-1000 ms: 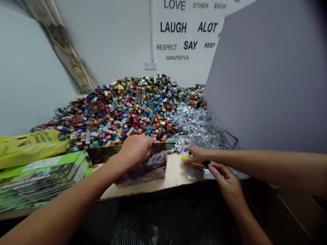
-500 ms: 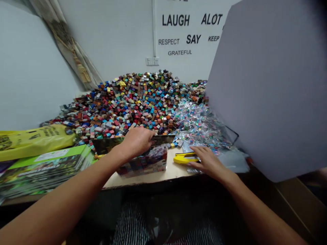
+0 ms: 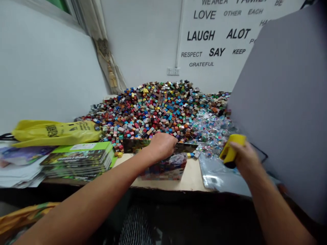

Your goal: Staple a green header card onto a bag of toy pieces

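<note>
My left hand (image 3: pixel 162 146) is closed over the top edge of a dark, glossy printed packet (image 3: pixel 163 170). This packet stands on the table near its front edge, and its top strip is wider than its lower part. Under the hand, part of the packet is hidden. To the right, my right hand (image 3: pixel 245 157) grips a yellow stapler (image 3: pixel 233 148) with a black end, held raised and tilted above clear plastic bags (image 3: pixel 219 175). Behind both hands rises a large heap of small multicoloured blocks (image 3: pixel 153 109).
Shiny filled clear packets (image 3: pixel 212 127) lie right of the heap. A stack of green printed booklets (image 3: pixel 79 158) and a yellow bag (image 3: pixel 61 132) lie at the left. A large grey panel (image 3: pixel 286 112) blocks the right side. The pale table (image 3: pixel 194 175) has a front edge.
My right hand has picked up the stapler from the table and lifted it rightward. My left hand still grips the packet. The view has swung left, revealing more wall lettering.
</note>
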The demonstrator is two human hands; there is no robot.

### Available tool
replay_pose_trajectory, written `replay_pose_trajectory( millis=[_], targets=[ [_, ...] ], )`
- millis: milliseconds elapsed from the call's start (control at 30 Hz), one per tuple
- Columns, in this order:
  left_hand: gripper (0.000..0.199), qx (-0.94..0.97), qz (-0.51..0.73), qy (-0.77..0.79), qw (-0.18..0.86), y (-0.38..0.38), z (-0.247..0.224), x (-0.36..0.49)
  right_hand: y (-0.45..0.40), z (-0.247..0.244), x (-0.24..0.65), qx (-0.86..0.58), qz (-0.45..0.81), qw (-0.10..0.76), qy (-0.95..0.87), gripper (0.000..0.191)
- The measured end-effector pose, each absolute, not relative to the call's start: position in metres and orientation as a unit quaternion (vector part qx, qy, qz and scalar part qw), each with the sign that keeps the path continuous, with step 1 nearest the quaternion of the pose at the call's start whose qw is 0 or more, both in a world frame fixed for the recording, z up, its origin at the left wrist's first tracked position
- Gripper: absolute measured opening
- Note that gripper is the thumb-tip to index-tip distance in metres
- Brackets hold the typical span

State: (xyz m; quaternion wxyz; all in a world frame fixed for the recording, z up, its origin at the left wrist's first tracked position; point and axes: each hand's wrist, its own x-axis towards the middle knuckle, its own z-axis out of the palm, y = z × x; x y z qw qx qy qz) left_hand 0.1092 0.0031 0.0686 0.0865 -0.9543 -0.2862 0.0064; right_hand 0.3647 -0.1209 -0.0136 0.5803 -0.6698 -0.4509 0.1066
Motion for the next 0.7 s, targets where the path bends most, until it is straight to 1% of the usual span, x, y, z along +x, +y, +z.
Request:
replay_pose_trajectory(
  millis=[33, 67, 100, 167, 267, 367, 533, 700],
  targets=[
    [0.024, -0.955, 0.003, -0.286, 0.084, 0.003, 0.069, 0.109, -0.121, 0.002, 0.362, -0.625, 0.119, 0.65, -0.417, 0.035],
    [0.024, -0.955, 0.002, -0.286, 0.081, 0.004, 0.069, 0.109, -0.119, 0.019, 0.356, -0.519, 0.167, 0.764, -0.345, 0.03],
    [0.024, -0.955, 0.001, -0.286, 0.076, 0.004, 0.07, 0.11, -0.115, 0.035, 0.346, -0.466, 0.176, 0.805, -0.322, 0.03],
    [0.024, -0.956, 0.004, -0.287, 0.062, 0.004, 0.073, 0.11, -0.104, 0.06, 0.319, -0.384, 0.212, 0.838, -0.323, 0.032],
    [0.022, -0.955, 0.008, -0.295, 0.045, 0.004, 0.075, 0.11, -0.084, 0.076, 0.278, -0.331, 0.219, 0.834, -0.383, 0.037],
    [0.023, -0.953, 0.002, -0.3, 0.038, 0.004, 0.074, 0.11, -0.07, 0.069, 0.257, -0.369, 0.2, 0.802, -0.425, 0.038],
    [0.025, -0.951, -0.004, -0.309, 0.03, 0.003, 0.072, 0.11, -0.06, 0.049, 0.253, -0.438, 0.193, 0.751, -0.454, 0.041],
    [0.029, -0.951, -0.02, -0.308, 0.027, 0.004, 0.071, 0.11, -0.053, 0.041, 0.254, -0.474, 0.112, 0.739, -0.465, 0.042]
  ],
)
